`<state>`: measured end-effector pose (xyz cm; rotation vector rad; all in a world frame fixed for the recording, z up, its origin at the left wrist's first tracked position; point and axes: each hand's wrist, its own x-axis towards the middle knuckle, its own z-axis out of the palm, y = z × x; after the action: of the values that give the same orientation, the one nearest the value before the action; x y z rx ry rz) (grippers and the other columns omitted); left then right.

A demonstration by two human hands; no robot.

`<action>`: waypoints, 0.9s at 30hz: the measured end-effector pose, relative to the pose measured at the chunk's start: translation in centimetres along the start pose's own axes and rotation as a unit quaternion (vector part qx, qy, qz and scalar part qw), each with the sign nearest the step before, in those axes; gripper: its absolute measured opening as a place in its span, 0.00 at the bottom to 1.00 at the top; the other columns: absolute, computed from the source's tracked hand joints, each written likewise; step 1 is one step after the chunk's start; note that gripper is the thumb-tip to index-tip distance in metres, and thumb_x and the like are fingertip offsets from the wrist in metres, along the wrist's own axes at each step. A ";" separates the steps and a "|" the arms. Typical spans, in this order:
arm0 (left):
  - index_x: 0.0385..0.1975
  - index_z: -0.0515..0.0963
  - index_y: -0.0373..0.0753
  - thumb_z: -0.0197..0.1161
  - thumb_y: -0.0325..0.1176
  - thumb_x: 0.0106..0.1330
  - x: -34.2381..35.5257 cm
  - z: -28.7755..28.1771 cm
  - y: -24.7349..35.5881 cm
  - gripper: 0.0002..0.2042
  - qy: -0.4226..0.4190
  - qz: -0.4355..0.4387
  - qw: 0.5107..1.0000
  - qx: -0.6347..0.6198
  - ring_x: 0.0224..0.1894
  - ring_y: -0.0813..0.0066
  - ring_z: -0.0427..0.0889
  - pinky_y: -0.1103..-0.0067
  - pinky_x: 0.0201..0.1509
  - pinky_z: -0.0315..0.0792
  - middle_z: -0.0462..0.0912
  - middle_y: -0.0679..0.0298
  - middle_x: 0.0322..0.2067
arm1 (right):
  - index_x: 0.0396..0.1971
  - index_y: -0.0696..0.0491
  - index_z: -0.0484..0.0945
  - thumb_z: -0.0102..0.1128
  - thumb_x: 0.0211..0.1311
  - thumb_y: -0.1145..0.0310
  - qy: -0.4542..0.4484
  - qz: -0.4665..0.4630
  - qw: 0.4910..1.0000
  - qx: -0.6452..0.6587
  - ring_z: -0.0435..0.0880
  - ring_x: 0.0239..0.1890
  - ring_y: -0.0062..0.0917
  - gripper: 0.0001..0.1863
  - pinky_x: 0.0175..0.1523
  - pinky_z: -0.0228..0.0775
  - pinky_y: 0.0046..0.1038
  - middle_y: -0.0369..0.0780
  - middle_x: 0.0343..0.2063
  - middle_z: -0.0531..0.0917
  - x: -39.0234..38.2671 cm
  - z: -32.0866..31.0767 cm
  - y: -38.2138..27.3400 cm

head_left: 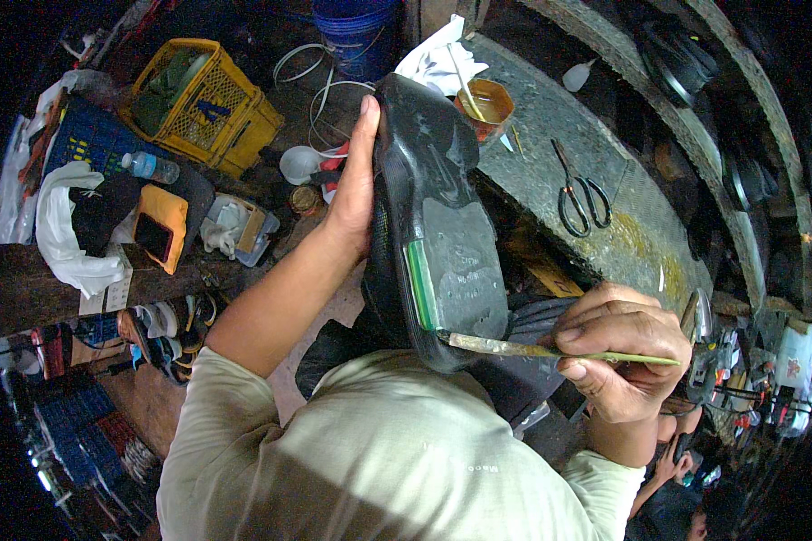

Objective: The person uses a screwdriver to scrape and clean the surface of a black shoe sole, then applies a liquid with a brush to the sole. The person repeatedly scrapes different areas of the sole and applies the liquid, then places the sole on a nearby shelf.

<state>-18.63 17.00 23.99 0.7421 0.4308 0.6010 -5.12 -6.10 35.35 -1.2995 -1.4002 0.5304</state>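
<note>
A black shoe [465,261] is held sole up in front of my chest, with a dull grey patch on its lower half and a green strip [421,284] along one edge. My left hand [359,185] grips its left side, thumb stretched upward; the other fingers are hidden behind it. Between the thumb and fingers of my right hand [618,347] is a thin brush [505,347] with a yellow-green handle. Its dark tip meets the shoe's edge just below the green strip.
On the grey bench [550,108] are an orange cup [492,101] with a stick in it, black-handled scissors [585,198] and white paper [433,63]. A yellow crate [212,108], blue bucket [356,36] and water bottle [149,168] are at left. Another person's hand [668,464] shows lower right.
</note>
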 end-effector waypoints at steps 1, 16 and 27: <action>0.63 0.73 0.35 0.37 0.69 0.75 0.0 -0.1 0.0 0.40 -0.007 -0.001 1.000 0.004 0.53 0.58 0.86 0.62 0.60 0.80 0.83 0.51 0.54 | 0.26 0.59 0.86 0.82 0.45 0.67 0.008 0.005 1.000 -0.004 0.85 0.23 0.35 0.14 0.33 0.78 0.31 0.44 0.19 0.85 -0.1 0.1 -0.1; 0.62 0.73 0.34 0.40 0.74 0.71 -0.5 -0.9 -0.3 0.44 0.011 -0.040 0.999 0.012 0.50 0.55 0.87 0.61 0.59 0.81 0.84 0.48 0.53 | 0.26 0.58 0.86 0.82 0.47 0.66 0.004 -0.023 1.000 0.012 0.85 0.23 0.34 0.14 0.31 0.75 0.30 0.42 0.20 0.86 -0.6 -0.3 0.2; 0.63 0.72 0.34 0.39 0.76 0.69 -0.7 -0.6 0.2 0.46 0.014 -0.047 0.997 0.054 0.50 0.55 0.87 0.61 0.57 0.82 0.84 0.47 0.52 | 0.29 0.59 0.87 0.79 0.46 0.72 0.000 -0.029 0.999 0.019 0.86 0.25 0.34 0.11 0.34 0.76 0.32 0.43 0.25 0.88 -0.5 -1.2 0.1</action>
<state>-19.60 16.94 23.82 0.8125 0.5245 0.5044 -4.17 -6.93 35.44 -1.2246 -1.4164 0.5155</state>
